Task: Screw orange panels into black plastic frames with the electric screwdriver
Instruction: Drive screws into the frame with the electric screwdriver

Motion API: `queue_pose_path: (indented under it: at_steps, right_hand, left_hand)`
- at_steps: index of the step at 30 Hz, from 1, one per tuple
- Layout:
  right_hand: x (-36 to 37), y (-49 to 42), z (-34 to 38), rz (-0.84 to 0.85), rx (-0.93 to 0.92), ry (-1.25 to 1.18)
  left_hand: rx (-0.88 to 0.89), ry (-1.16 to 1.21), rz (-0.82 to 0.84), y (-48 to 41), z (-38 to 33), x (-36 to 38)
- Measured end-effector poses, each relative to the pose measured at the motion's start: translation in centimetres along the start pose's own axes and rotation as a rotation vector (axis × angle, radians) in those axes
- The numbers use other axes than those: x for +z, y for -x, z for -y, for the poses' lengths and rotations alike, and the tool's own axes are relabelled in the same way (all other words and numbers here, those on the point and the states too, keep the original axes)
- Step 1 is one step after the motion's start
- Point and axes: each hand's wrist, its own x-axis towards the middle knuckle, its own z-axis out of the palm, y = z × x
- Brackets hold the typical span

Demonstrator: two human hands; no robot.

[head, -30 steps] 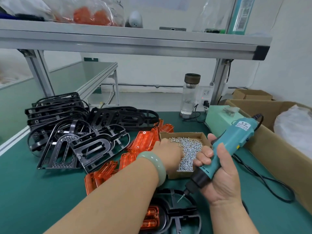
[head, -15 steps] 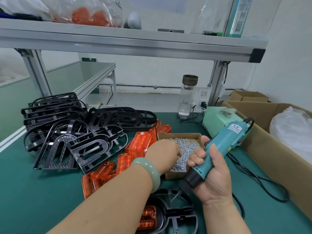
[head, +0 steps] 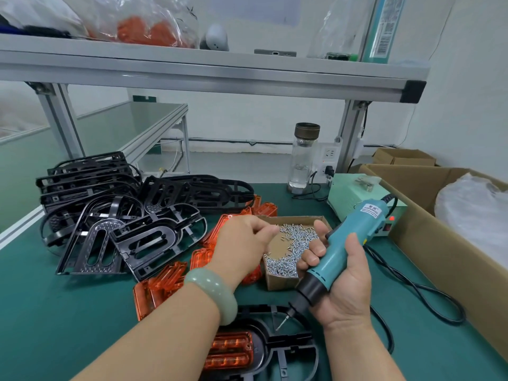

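Teal screwdriver (head: 347, 242) stays in right hand (head: 345, 294); left hand (head: 241, 244) lifted off screws (head: 292, 247).

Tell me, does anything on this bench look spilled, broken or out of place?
Nothing broken or spilled: the screws sit inside their cardboard box. Only the black frames and orange panels lie in untidy heaps.

The left hand (head: 242, 243) reaches forward, fingers bunched, while the right hand (head: 343, 279) grips the electric screwdriver (head: 354, 232).
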Motion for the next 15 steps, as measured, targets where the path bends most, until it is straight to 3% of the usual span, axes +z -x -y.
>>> queue_pose_path:
  at_steps: [4,15]
  right_hand:
    - [0.1,0.0,-0.2,-0.035,-0.001,-0.039]
    - [2.0,1.1,-0.2,-0.191,-0.181,-0.138]
  left_hand:
    - [-0.277,0.441,-0.009,2.4,0.7,-2.6]
    - [-0.214,0.861,-0.312,8.5,5.2,-7.4]
